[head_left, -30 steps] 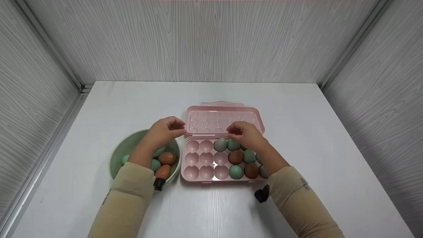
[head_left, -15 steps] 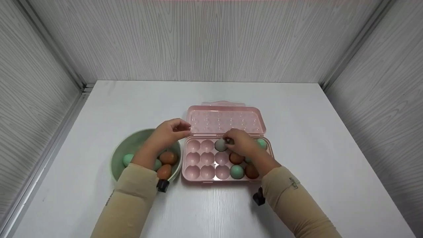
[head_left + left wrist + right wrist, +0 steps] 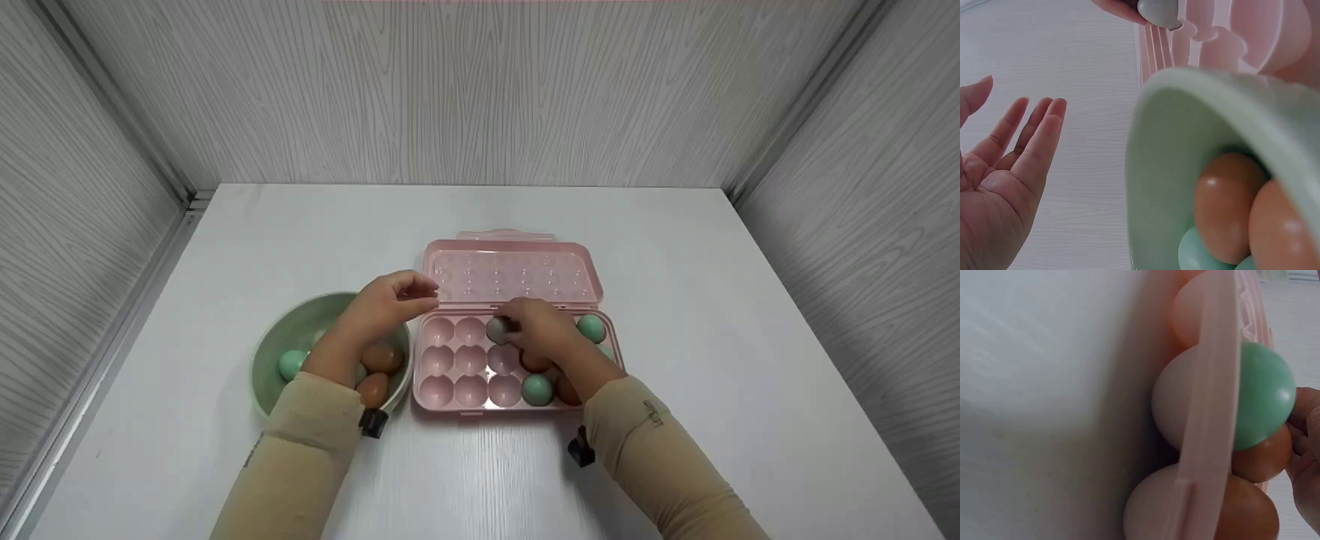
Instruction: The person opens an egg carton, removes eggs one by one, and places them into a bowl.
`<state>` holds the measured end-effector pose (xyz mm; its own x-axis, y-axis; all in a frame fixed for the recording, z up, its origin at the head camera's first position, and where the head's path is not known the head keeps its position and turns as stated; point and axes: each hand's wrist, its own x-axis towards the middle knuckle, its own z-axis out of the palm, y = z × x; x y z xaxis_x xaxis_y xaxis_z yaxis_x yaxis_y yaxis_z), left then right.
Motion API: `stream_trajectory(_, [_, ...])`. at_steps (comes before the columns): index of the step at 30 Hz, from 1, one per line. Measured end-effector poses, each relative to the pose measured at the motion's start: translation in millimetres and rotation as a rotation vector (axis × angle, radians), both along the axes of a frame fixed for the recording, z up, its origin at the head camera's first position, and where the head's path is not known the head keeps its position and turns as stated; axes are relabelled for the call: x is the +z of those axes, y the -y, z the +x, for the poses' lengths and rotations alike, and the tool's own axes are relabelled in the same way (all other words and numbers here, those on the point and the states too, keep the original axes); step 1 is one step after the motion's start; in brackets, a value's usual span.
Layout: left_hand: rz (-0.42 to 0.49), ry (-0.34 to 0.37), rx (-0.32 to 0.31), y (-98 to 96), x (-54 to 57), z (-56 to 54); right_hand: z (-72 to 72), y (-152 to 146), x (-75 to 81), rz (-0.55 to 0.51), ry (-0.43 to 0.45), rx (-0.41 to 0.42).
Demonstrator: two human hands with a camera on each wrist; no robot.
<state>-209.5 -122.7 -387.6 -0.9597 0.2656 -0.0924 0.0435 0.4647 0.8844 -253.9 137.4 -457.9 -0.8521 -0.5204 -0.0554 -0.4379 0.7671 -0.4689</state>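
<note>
My right hand [image 3: 536, 328] is at the back row of a pink egg tray [image 3: 453, 411], its thumb and fingers pinching a grey-green egg [image 3: 496, 330]. In the left wrist view that egg [image 3: 1158, 10] shows by the tray's edge. Brown and green eggs sit in the tray's right part; the right hand and forearm hide some of them. Over the right side of a pale green bowl [image 3: 271, 341] hovers my left hand [image 3: 386, 304], holding nothing. Its fingers [image 3: 1037, 147] are extended and apart from the thumb. Brown [image 3: 1230, 208] and green [image 3: 292, 364] eggs lie in the bowl.
The tray's pink lid [image 3: 514, 274] lies folded back behind it. Several cups at the tray's left are bare. All stands on a white table [image 3: 675, 300] with pale wood-grain panels [image 3: 480, 90] behind and at both sides.
My right hand has come down and left from above the tray onto the grey-green egg. My left hand has shifted slightly right, with its fingers still free.
</note>
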Motion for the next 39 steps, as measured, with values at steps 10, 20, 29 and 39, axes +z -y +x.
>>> stream_trajectory(10, [0.015, 0.021, -0.014, -2.3, -2.7, 0.4, 6.0, 5, -1.7, 0.066, -0.069, 0.041])
stream_trajectory(20, [0.036, 0.009, -0.035, -4.5, -2.7, 0.5, 6.0, 5, 15.1, -0.082, -0.091, 0.016])
stream_trajectory(29, [0.111, 0.041, -0.052, -12.3, -3.9, 2.5, 14.6, 14, 52.4, -0.374, 0.052, -0.001])
stream_trajectory(39, [0.166, -0.036, -0.139, -19.3, -2.0, 2.1, 27.0, 33, 79.1, -0.400, 0.057, 0.058])
